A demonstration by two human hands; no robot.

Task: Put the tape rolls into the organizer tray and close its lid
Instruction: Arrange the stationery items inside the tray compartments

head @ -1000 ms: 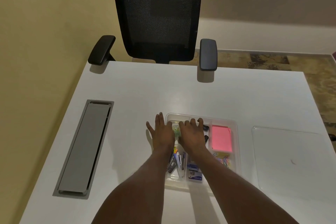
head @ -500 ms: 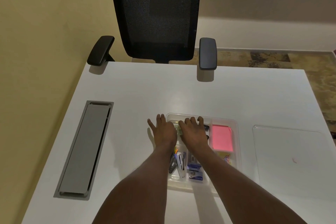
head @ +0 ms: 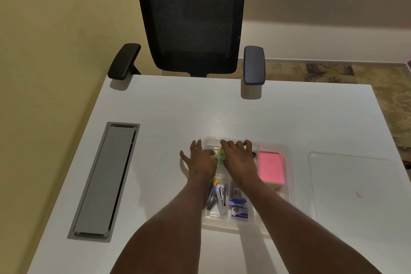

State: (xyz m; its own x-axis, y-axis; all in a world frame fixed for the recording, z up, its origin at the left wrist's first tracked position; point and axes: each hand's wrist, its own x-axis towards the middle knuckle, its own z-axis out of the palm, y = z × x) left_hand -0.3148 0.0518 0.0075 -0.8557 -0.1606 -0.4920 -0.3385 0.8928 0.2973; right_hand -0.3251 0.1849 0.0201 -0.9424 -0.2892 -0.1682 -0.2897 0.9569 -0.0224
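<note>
Both hands sit over the far-left compartment of the clear organizer tray [head: 289, 163], likely to settle a tape roll [head: 220, 156], a greenish patch between them. The left hand [head: 201, 161] and right hand [head: 239, 159] lie palm-down, fingers spread; whether either grips it, I cannot tell. The lid [head: 355, 189] lies flat on the surface to the right, within reach for closing.

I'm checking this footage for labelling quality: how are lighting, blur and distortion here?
Head view: dim, warm light; soft shadows beneath the chair armrests; wide-angle bending of the table edges; the clear lid is faint; the greenish tape rolls between the hands are blurred.
</note>
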